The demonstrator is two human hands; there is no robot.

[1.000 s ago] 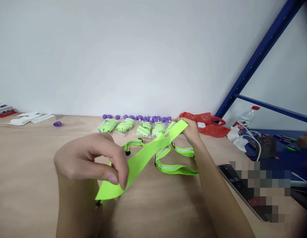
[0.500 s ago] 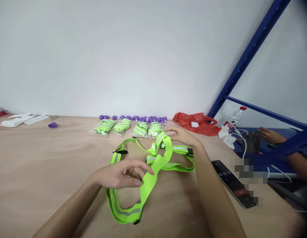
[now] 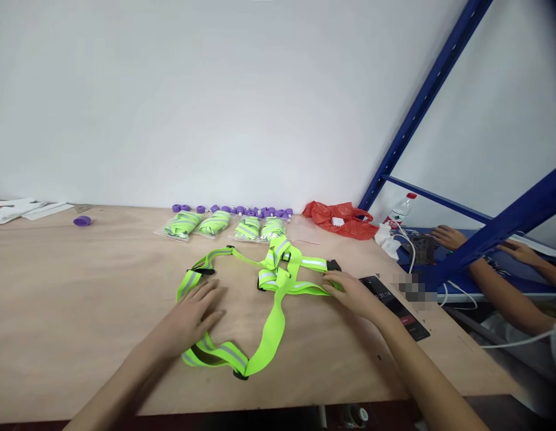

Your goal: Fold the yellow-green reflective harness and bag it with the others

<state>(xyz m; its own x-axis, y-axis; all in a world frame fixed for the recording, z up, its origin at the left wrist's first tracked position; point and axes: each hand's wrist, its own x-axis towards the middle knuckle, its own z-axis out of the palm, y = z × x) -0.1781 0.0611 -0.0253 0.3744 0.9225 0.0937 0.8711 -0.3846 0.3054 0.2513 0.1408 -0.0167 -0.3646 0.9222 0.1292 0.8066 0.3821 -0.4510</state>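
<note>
A neon-green reflective strap harness (image 3: 272, 299) with grey stripes and black buckles lies spread out on the wooden table (image 3: 80, 299). My left hand (image 3: 192, 314) lies flat on its left loop, fingers stretched out. My right hand (image 3: 350, 291) rests on the strap's right end by a black buckle, fingers flat against it. Neither hand grips anything.
Several bagged green straps (image 3: 224, 225) and purple caps (image 3: 233, 210) line the wall. A red plastic bag (image 3: 338, 216), a water bottle (image 3: 400, 211) and a phone (image 3: 395, 305) lie to the right. Another person's hands (image 3: 444, 236) work at a blue surface under a blue rack.
The harness, held up and stretched between both hands a second ago, now lies flat on the table. Both hands have let go and lowered onto it. The view shifted right.
</note>
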